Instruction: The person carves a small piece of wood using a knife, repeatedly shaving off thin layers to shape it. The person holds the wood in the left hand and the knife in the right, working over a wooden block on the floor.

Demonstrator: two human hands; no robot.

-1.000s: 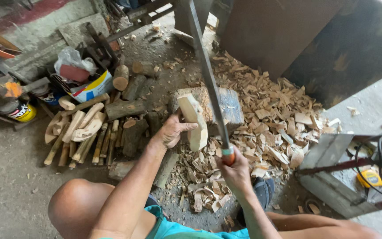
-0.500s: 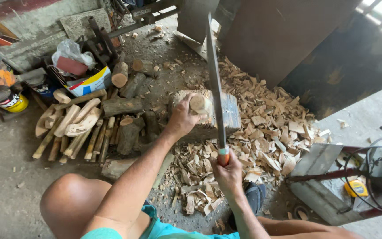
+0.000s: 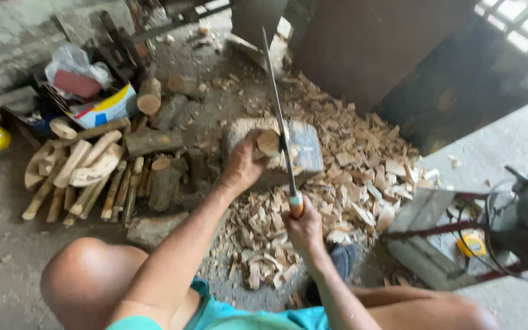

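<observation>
My left hand (image 3: 244,164) grips a pale piece of wood (image 3: 268,143) and holds it upright on a grey chopping block (image 3: 304,153). My right hand (image 3: 304,229) is closed round the orange handle of a long machete (image 3: 278,116). Its blade stands nearly upright, just right of the wood piece and in front of the block. Pale wood chips (image 3: 362,177) lie thick around the block and at my feet.
A row of split sticks and short logs (image 3: 102,171) lies to the left. Behind them stands a box with plastic bags (image 3: 87,91). A metal frame with a machine and cables (image 3: 496,226) is at the right. A dark panel (image 3: 368,43) leans behind the chips.
My left hand has turned the wood piece from lying flat to standing on end on the block. The machete has come closer to upright beside it. The camera has shifted slightly.
</observation>
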